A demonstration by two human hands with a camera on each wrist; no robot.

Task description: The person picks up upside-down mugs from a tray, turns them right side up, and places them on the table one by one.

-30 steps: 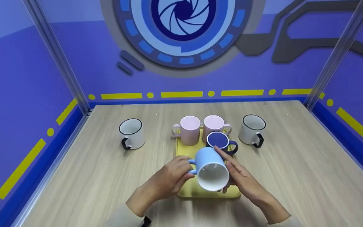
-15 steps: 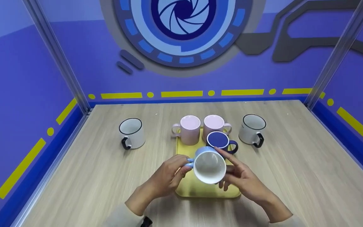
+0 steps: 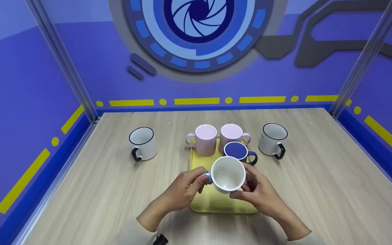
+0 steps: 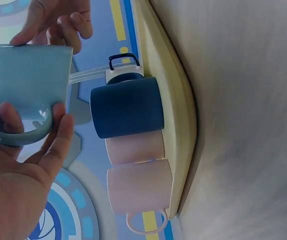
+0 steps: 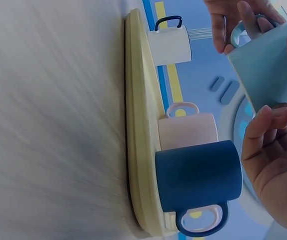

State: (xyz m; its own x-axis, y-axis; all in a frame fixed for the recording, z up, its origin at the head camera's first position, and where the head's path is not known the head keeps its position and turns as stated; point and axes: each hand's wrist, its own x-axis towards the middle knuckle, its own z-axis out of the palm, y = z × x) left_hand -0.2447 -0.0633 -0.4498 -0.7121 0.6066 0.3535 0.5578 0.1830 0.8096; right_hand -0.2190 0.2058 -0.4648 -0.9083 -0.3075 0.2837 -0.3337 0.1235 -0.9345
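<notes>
A light blue mug (image 4: pixel 26 75) with a white inside is held above the front of the yellow tray (image 3: pixel 223 206), its mouth facing up toward the head camera. My left hand (image 3: pixel 184 190) grips its handle, with fingers through the loop in the left wrist view. From the other side my right hand (image 3: pixel 262 192) holds the mug's body between thumb and fingers. Just behind it on the tray stands a dark blue mug (image 5: pixel 198 175), handle to the right. Two pink mugs, a left one (image 3: pixel 205 141) and a right one (image 3: pixel 230 134), stand upright at the tray's back.
On the wooden table (image 3: pixel 90 190), a white mug with black rim and handle (image 3: pixel 143 144) stands left of the tray. A similar white mug (image 3: pixel 272 141) stands to its right. Blue panel walls (image 3: pixel 196 90) enclose the back and sides.
The light blue mug has turned from tipped toward the person to nearly upright. My right hand's fingers have shifted from lying along its side to holding its body with the thumb in front.
</notes>
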